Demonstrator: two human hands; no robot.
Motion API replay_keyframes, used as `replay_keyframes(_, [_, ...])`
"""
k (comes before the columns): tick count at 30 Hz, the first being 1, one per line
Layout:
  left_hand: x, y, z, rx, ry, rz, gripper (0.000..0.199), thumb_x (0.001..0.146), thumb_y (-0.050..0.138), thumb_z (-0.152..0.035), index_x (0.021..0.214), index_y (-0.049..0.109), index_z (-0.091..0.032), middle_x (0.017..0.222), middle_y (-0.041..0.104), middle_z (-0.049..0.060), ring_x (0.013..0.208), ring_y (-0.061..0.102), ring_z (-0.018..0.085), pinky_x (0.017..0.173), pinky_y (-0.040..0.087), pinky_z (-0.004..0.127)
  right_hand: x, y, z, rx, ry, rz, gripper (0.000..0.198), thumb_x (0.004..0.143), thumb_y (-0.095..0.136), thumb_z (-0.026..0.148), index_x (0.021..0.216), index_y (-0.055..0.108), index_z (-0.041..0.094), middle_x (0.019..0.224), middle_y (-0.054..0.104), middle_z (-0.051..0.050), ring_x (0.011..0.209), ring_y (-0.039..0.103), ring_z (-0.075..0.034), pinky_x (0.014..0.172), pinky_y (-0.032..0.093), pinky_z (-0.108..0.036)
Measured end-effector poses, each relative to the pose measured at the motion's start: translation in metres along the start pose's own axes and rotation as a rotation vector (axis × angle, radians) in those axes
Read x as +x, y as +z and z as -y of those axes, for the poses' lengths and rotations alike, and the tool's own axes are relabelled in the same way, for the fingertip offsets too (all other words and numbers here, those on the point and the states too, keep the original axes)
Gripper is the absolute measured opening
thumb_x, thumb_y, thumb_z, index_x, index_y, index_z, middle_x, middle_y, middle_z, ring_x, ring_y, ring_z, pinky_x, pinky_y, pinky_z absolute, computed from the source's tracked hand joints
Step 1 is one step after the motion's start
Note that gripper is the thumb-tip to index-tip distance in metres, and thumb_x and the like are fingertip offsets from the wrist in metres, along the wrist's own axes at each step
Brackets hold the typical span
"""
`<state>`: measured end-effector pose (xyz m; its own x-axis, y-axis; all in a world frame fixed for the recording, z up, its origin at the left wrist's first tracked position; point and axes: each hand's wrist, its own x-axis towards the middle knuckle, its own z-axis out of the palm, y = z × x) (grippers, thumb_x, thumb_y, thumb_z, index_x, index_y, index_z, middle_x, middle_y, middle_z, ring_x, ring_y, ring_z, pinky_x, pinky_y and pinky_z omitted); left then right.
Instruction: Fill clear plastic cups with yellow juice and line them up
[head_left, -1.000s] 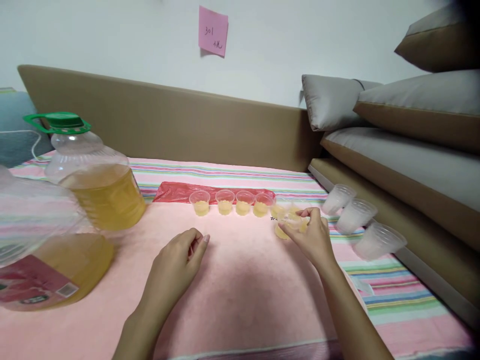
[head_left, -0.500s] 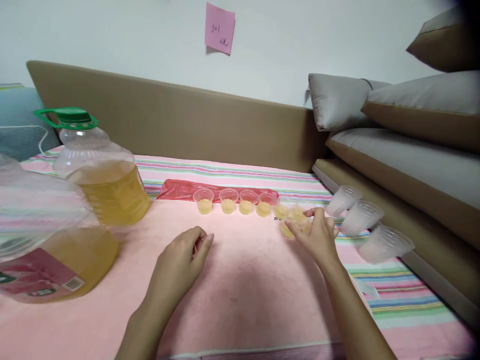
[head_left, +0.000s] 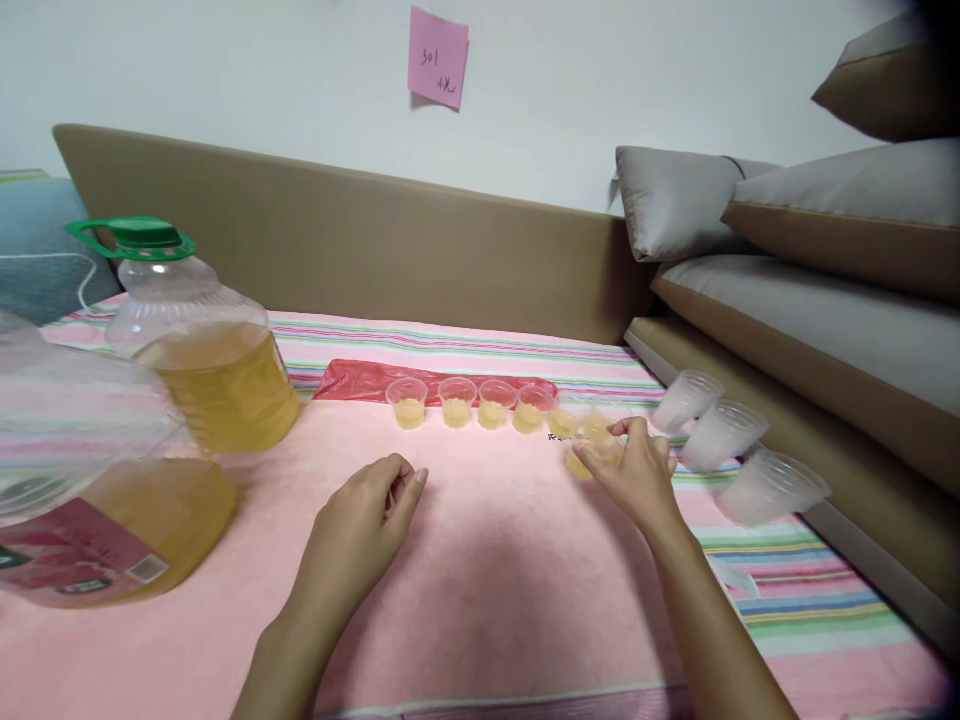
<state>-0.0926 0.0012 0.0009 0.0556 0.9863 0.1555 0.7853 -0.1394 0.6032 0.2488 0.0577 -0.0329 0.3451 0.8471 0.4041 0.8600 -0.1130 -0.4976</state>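
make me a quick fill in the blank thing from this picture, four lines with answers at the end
1. The person's ____ hand has its thumb and a finger on a cup.
2. The jug at the back left has a ____ cap.
3. The number written on the note is ____.
4. The plastic behind the row of cups is coloured ____.

Missing words: right; green; 301; red
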Motion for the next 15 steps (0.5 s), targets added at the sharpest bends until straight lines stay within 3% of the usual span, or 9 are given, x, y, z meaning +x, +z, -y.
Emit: replay_keyframes(15, [0.0006,0.0014,0.0009,0.017,-0.007,0.022,0.035,0.101,0.043,-0.050,0.079,0.049,-0.023,0.073,0.058,-0.002,0.070,0.055,0.019,0.065,0.033,0.031,0.0020,-0.0027,-0.0050,0.036,0.011,0.018,0.066,0.064,0.055,0.075,0.104,0.041,0.025,0.117,0.059,-0.009,0.105,0.048,-0.039,0.088,0.033,-0.048])
